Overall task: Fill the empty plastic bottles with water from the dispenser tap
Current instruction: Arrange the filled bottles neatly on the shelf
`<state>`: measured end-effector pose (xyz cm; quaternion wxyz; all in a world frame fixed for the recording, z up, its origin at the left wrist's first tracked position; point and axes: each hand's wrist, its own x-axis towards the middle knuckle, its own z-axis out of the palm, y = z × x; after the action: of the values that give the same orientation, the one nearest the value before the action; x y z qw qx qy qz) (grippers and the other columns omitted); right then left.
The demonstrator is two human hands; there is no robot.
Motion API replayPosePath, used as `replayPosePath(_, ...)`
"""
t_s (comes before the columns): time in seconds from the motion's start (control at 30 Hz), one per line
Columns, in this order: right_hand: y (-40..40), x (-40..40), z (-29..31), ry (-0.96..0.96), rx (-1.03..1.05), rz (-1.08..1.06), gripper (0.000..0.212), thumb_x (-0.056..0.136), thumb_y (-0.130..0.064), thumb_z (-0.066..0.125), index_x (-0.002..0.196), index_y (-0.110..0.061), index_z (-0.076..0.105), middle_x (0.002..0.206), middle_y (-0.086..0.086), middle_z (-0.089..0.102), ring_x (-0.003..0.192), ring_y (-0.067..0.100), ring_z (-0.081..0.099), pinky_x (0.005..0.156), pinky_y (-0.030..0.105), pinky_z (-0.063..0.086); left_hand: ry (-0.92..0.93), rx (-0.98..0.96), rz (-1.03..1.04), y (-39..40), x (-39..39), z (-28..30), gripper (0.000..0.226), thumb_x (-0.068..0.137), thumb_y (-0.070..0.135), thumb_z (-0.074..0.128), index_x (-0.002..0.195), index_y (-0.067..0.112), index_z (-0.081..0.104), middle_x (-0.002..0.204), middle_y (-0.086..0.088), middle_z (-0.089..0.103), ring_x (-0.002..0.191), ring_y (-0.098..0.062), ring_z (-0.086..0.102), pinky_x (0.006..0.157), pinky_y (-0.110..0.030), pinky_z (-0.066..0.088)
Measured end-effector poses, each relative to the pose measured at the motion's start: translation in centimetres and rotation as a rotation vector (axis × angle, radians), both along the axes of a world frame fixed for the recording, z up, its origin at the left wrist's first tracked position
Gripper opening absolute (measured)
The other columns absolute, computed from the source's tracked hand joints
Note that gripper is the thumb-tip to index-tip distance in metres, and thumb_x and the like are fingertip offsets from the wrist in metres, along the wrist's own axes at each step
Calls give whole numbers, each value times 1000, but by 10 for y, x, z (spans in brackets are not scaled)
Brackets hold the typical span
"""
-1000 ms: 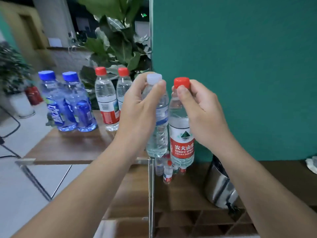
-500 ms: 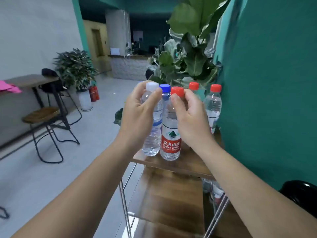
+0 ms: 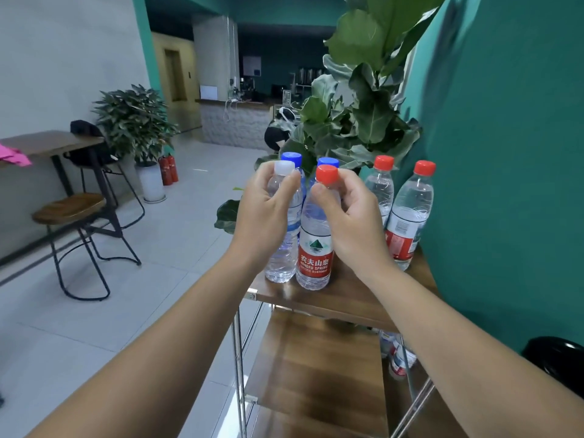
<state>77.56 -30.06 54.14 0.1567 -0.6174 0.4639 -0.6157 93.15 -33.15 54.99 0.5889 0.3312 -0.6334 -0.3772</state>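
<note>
On top shelf [image 3: 344, 298] of wooden rack, near left corner, two bottles stand side by side, touching or nearly so. Left hand [image 3: 265, 213] pinches neck of white-cap bottle [image 3: 282, 257] w/ thumb and fingers just under cap. Right hand [image 3: 350, 216] grips neck of red-cap bottle [image 3: 314, 257], red label facing cam, fingers curled round below cap. Both bases look down on shelf. Behind them two blue-cap bottles [image 3: 292, 158], mostly hidden. Far right, by teal wall [image 3: 505, 153], two more red-cap bottles [image 3: 410, 213] upright, close together. Big leafy plant [image 3: 363, 115] behind rack. Stool [image 3: 68, 208] far left on floor.
</note>
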Motion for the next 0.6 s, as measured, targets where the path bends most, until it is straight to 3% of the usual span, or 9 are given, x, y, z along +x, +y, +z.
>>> replayPosePath(0.17,5,-9,-3,25,28,46,44,100,-32,83,140,-29,64,131,-9,75,127,16,70,110,54,56,-65,0,73,4,5,2,21,107,46,72,123,33,73,110,4,80,108,-25,76,98,-63,60)
replayPosePath(0.27,13,-17,-6,92,73,45,63,97,-41,85,152,-34,56,146,-16,67,140,10,61,117,50,52,-128,-37,109,7,8,-4,32,105,42,75,136,38,66,126,12,77,117,-13,74,102,-54,61)
replayPosePath(0.33,24,-24,-7,142,111,43,73,97,-43,84,159,-35,48,153,-18,59,144,3,55,120,43,50,-196,-47,178,15,10,-9,54,105,44,77,154,38,54,148,17,62,130,2,62,110,-33,54)
replayPosePath(0.4,38,-32,-9,167,117,47,77,97,-44,84,162,-33,44,156,-15,55,145,0,52,121,38,48,-232,-87,292,29,9,-9,69,104,41,78,164,32,44,154,16,49,131,17,48,107,-10,40)
replayPosePath(0.43,44,-38,-11,180,116,41,77,97,-44,83,162,-32,44,156,-14,54,145,0,51,122,38,47,-216,-138,342,38,6,-9,69,104,38,79,164,30,45,154,14,48,134,17,46,107,-7,37)
replayPosePath(0.47,51,-44,-12,189,108,28,76,98,-43,83,162,-31,44,156,-13,55,146,1,51,122,39,47,-181,-201,372,47,2,-10,66,104,32,79,162,28,48,153,12,49,140,10,46,112,-10,37)
replayPosePath(0.53,65,-60,-15,185,76,-10,69,100,-38,82,159,-28,49,151,-11,59,145,6,53,119,43,50,-108,-301,351,69,-14,-9,59,104,18,78,156,25,52,151,9,52,147,-13,50,121,-33,44)
replayPosePath(0.6,81,-78,-15,159,40,-46,58,101,-32,81,153,-25,56,145,-9,62,140,10,58,115,43,53,-81,-364,264,91,-38,-5,53,103,9,76,151,22,57,148,7,55,140,-25,57,116,-46,51)
